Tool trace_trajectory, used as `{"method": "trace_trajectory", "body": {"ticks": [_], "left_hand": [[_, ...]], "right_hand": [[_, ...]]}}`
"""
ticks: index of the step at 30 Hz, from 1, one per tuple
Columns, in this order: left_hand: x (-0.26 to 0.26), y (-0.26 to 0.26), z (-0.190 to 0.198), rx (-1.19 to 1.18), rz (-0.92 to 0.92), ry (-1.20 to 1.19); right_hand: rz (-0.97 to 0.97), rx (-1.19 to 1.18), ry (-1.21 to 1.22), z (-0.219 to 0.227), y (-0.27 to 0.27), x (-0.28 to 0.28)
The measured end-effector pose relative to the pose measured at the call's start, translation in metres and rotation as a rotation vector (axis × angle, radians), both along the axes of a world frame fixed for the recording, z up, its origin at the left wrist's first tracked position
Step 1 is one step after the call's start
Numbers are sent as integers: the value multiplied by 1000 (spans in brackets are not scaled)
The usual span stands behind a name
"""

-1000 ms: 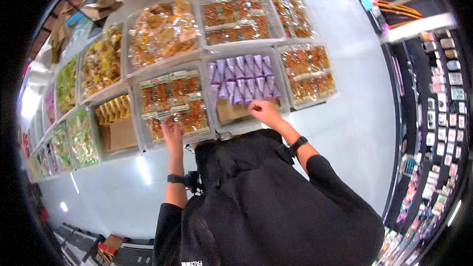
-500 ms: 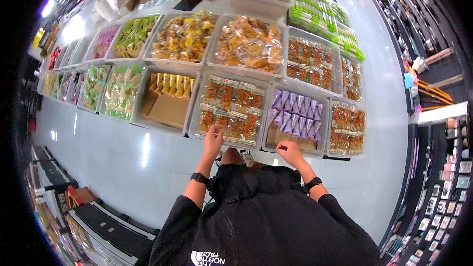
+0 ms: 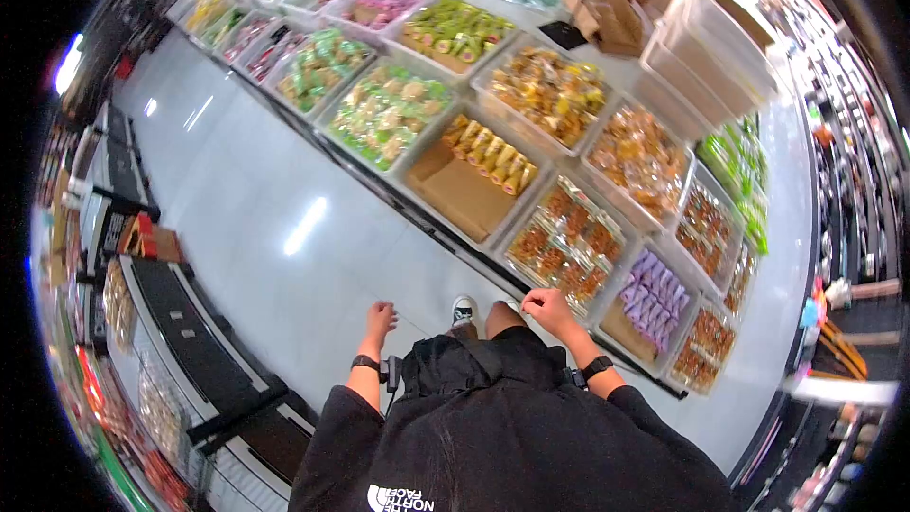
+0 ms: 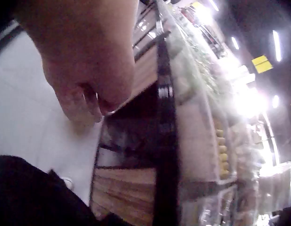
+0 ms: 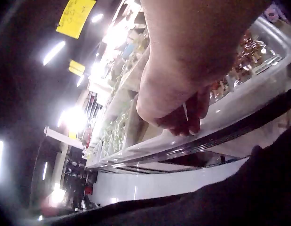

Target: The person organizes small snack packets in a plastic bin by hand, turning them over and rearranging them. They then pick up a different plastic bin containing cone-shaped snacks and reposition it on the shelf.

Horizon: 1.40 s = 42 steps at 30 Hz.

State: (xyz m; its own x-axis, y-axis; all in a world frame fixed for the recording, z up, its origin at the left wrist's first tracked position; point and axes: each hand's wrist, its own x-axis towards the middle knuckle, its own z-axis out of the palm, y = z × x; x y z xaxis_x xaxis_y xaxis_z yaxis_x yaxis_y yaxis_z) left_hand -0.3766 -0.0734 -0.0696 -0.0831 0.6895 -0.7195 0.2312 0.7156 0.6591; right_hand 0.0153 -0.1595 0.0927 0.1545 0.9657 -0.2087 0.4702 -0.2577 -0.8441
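My left hand (image 3: 381, 320) hangs over the floor in front of the body, fingers loosely curled and holding nothing; the left wrist view shows the same hand (image 4: 91, 84) beside the stand's dark edge. In the head view my right hand (image 3: 550, 311) is by the front edge of a bin of brown packaged snacks (image 3: 567, 245), its fingers loosely bent around nothing. The right wrist view has that hand (image 5: 178, 103) near the bins' front rim; whether it touches the rim I cannot tell. To its right lies a bin with purple cone-shaped packs (image 3: 654, 296).
Rows of clear bins run to the upper left, among them one with yellow packs (image 3: 493, 156) and bare cardboard. Stacked empty bins (image 3: 706, 47) and cardboard boxes (image 3: 611, 19) stand behind. Black shelving (image 3: 190, 322) is at the left, shelves of small goods at the right, pale floor between.
The head view has turned toward the left part of the display. My left hand has moved off the brown snack bin to over the floor; my right hand has left the purple packs' bin.
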Motion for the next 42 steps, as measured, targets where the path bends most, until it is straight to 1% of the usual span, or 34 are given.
{"method": "trace_trajectory", "body": {"ticks": [2,3,5,6,7,8,9,10,11,12,13,14,15,17,18,19,20,21,22,23,24,26,28,29,31,32,33,34,36,37,38,39,41,42], "left_hand": [[-55,-17,-36,-58,47,141],[-78,-30,-44,-58,66,146],[-111,-51,-52,-233,132,24],[-115,-57,-40,-240,144,26],[-114,-66,-19,-263,195,-13],[-111,-67,-4,-285,246,-54],[-112,-65,-6,-290,255,-53],[-115,-61,-7,-320,241,-69],[-121,-56,-7,-350,225,-83],[-131,-53,-21,-341,244,-134],[-134,-41,-22,-347,260,-128],[-137,-26,-23,-343,245,-106],[-141,-8,-25,-340,228,-84],[-150,34,-13,-331,206,-66],[-156,59,-7,-330,193,-52],[-167,87,-19,-329,181,-51],[-180,111,-29,-357,143,-34],[-196,123,-33,-393,107,-11],[-201,144,-11,-221,-123,127],[-215,168,-17,-133,-220,188],[-233,196,-32,-36,-318,242],[-256,246,-29,236,-361,314],[-257,288,7,323,-225,371],[-264,301,4,323,-236,358],[-291,324,-10,383,-234,368],[-302,333,-18,388,-254,352],[-313,337,-28,254,-261,263],[-322,340,-28,116,-271,179],[-343,351,-15,-179,-276,10],[-358,355,-23,-296,-304,43],[-376,360,-28,-366,-339,63],[-387,372,-32,-355,-385,58],[-404,400,-38,-368,-381,146],[-407,415,-38,-375,-402,157]], "right_hand": [[71,14,-17,5,22,-15],[90,15,-10,3,31,-22],[110,2,-39,-7,47,-32],[158,-3,-61,-11,54,-36],[170,-9,-60,-16,62,-40],[162,-33,15,-21,72,-45],[151,-58,90,-21,84,-52],[180,-102,148,-20,98,-55],[185,-105,153,-20,115,-60],[192,-152,161,-22,133,-65],[196,-191,169,-27,153,-69],[217,-132,85,-33,176,-74],[210,-122,89,-30,202,-84],[155,13,20,-14,256,-105],[141,61,34,-9,283,-115],[130,63,33,-6,310,-124],[128,136,10,-3,333,-134],[126,201,-9,-1,351,-145],[108,213,27,0,368,-155],[60,180,60,3,382,-167],[61,162,75,2,396,-178],[46,126,77,0,411,-200],[34,149,69,3,423,-223],[22,146,57,2,428,-228],[80,75,47,0,435,-244],[50,59,49,1,438,-251],[24,57,34,2,442,-257],[-2,42,6,2,445,-263],[-86,28,-23,4,449,-282],[-190,62,56,6,447,-291],[-287,104,133,9,446,-296],[-329,117,117,9,444,-299],[-396,64,104,1,439,-311],[-426,34,50,12,436,-319]]}}
